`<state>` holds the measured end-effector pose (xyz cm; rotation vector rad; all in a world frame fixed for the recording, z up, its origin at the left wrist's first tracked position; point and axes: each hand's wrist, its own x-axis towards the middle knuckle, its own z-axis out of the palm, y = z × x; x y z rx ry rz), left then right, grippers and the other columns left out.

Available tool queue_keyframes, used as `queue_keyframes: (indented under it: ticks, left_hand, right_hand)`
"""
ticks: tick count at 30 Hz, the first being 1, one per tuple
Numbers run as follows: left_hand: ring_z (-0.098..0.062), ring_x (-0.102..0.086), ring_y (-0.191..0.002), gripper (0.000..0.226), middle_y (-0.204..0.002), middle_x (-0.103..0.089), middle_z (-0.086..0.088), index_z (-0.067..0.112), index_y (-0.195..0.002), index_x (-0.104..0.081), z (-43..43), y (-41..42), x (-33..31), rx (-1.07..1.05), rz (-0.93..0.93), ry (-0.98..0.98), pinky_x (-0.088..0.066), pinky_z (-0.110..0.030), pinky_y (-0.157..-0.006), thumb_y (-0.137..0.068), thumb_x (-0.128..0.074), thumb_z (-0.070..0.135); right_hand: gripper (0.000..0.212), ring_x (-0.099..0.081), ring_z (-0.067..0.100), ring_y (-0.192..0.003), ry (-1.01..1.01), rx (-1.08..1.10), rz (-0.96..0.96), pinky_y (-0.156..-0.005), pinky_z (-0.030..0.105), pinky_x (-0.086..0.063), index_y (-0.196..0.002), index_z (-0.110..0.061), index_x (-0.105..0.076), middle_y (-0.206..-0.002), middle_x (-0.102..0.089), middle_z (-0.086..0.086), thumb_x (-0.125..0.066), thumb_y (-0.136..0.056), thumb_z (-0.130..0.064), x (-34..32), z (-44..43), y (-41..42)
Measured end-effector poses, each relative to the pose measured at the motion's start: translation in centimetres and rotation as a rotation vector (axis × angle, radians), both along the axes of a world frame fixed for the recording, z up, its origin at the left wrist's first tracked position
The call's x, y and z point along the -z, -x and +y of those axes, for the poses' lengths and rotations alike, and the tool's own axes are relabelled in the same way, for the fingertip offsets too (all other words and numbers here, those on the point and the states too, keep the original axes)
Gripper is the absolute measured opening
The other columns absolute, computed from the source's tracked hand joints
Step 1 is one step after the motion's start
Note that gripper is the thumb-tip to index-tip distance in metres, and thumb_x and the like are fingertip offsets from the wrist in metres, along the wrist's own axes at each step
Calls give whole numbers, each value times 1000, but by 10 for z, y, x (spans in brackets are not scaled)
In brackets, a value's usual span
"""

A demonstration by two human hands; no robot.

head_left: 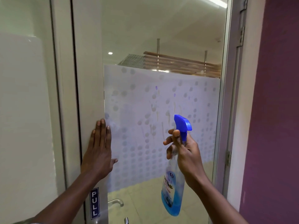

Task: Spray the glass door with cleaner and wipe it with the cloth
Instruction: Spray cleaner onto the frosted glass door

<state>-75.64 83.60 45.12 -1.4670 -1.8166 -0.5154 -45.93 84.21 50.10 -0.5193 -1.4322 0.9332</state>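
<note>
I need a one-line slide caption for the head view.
Left hand flat on the door, right hand aiming a spray bottle at its wet frosted glass.

1. The glass door point(161, 38) is clear, glossy glass at upper centre. Its frosted band point(137, 151) across the middle looks matt, dotted and streaked with wet runs.
2. The door frame point(89, 78), left of centre, is smooth and pale.
3. The spray bottle point(174, 191), lower centre, is clear glossy plastic with an opaque blue plastic trigger head point(182, 123).
4. The lever handle point(115, 202), at the bottom, is brushed metal.
5. The wall point(275, 110), on the right, is matt purple.
</note>
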Motion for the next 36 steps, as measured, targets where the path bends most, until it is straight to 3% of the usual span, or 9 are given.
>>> queue_keyframes:
  ticks: [2,6,11,15,20,25,28,30,36]
  left_hand:
    - [-45,17,-171,152,-180,25,-31,-7,-171,7,2,3,1,7,3,-18,-13,-58,-141,-77,-92,60]
    - [-45,14,-172,156,-181,21,-30,-7,-171,4,6,6,3,3,13,-35,-13,-58,-140,-72,-96,59]
    - [-46,14,-172,158,-181,19,-31,-8,-171,2,7,2,5,0,-1,-49,-11,-58,-140,-67,-101,52]
    - [-46,18,-171,157,-181,23,-31,-8,-171,5,8,0,5,6,-16,-33,-13,-61,-140,-70,-100,49]
    - [-48,19,-171,156,-179,24,-33,-10,-170,5,9,-4,5,-16,-24,-27,-13,-62,-140,-70,-101,47]
    - [-51,17,-170,158,-179,23,-36,-13,-169,3,13,-5,6,-36,-11,-25,-12,-64,-140,-67,-102,45]
    - [-52,15,-170,159,-179,20,-36,-14,-169,0,13,-6,6,-33,-7,-36,-15,-66,-139,-63,-105,42]
    - [-52,12,-171,161,-180,18,-36,-14,-169,-2,14,-6,6,-23,-8,-43,-17,-66,-138,-60,-106,41]
    - [-53,7,-171,162,-180,11,-37,-16,-168,-7,13,-7,6,0,-12,-45,-20,-69,-136,-54,-110,35]
  right_hand:
    - [101,-63,18,-61,9,13,-9,-66,31,-56,-128,-23,-66,-87,-74,-6,-61,-65,-102,0,4,4]
    - [103,-63,17,-60,-14,53,13,-64,26,-58,-141,-23,-62,-91,-75,-3,-59,-72,-99,3,6,8]
    - [72,-62,19,-60,9,66,116,-60,29,-58,-118,-16,-68,-87,-71,-1,-59,-87,-80,2,9,-5]
    - [61,-60,19,-57,2,95,130,-58,29,-57,-119,-16,-68,-91,-71,12,-57,-89,-67,-12,16,-19]
    - [69,-60,19,-58,-46,111,145,-59,33,-56,-120,-2,-64,-94,-64,10,-58,-88,-63,-35,26,-31]
    - [66,-63,18,-61,-129,86,114,-59,30,-59,-120,-8,-65,-94,-65,9,-56,-95,-68,-52,25,-39]
    - [68,-65,17,-63,-156,23,53,-58,30,-59,-111,-9,-68,-87,-66,2,-59,-86,-72,-56,22,-37]
    - [68,-64,18,-63,-155,41,41,-59,31,-59,-115,-10,-70,-88,-67,2,-59,-88,-72,-55,23,-39]
    - [63,-58,20,-56,-58,196,213,-53,26,-54,-121,-7,-69,-98,-69,9,-59,-93,-62,-40,40,-71]
